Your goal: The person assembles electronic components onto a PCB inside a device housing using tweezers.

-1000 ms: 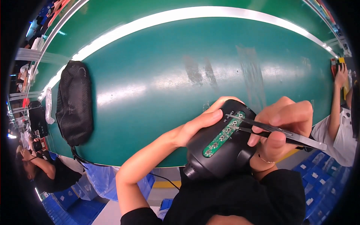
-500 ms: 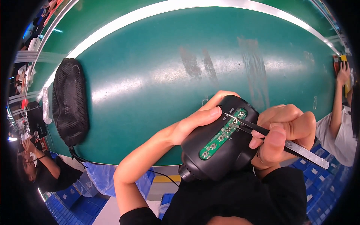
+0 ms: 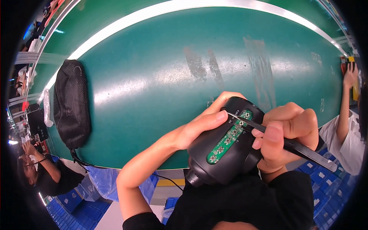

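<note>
A black rounded plastic housing [image 3: 203,143] rests tilted in my left hand [image 3: 205,124], whose thumb lies along its upper left side; the other fingers are mostly hidden behind it. In a long slot on its face shows a narrow green circuit board [image 3: 228,140] with several small square buttons in a row. My right hand [image 3: 285,132] is closed around dark metal tweezers [image 3: 306,149]. Their tips are over the upper end of the board, close to my left thumb. Whether the tips grip anything is too small to tell.
A black mesh pouch [image 3: 72,105] lies at the left of the green table [image 3: 153,50]. Blue bins [image 3: 326,191] stand at the lower right, with a blue plastic bag [image 3: 107,182] at the lower left. Other people work at both sides.
The housing has shifted and turned slightly in my left hand. My right hand and the tweezers have moved a little to the left, with the tips still over the board's upper end.
</note>
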### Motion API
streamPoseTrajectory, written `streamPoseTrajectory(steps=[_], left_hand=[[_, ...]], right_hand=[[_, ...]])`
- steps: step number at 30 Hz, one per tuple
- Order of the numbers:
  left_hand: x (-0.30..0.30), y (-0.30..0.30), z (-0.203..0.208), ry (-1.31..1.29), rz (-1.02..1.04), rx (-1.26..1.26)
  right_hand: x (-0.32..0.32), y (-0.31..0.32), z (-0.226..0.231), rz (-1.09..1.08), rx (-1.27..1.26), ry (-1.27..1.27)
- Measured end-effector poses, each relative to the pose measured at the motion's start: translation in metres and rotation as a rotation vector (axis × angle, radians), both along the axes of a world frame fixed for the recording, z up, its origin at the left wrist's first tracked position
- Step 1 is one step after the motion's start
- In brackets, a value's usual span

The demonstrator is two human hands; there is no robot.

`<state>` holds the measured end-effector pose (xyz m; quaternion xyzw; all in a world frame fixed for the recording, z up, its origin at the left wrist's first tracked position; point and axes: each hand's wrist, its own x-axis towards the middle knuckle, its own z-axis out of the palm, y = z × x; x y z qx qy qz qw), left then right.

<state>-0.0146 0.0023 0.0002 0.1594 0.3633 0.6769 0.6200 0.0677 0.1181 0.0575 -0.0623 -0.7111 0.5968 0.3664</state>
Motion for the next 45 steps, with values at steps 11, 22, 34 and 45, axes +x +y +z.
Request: streamPoseTrajectory(steps=[11,22,34,45], left_hand=[[-0.001,-0.004,-0.005,0.003,-0.041,0.200],[0.003,0.000,0.010,0.013,0.001,-0.011],[0.005,0.000,0.009,0.041,0.029,-0.021],[0.004,-0.002,0.008,0.124,0.029,-0.006]], right_hand=[[0.008,0.004,-0.003,0.122,-0.172,0.168],[0.007,0.008,-0.003,-0.025,-0.019,-0.002],[0.002,0.006,-0.002,0.009,0.154,-0.061],[0.005,0.011,-0.010,0.091,0.051,0.180]])
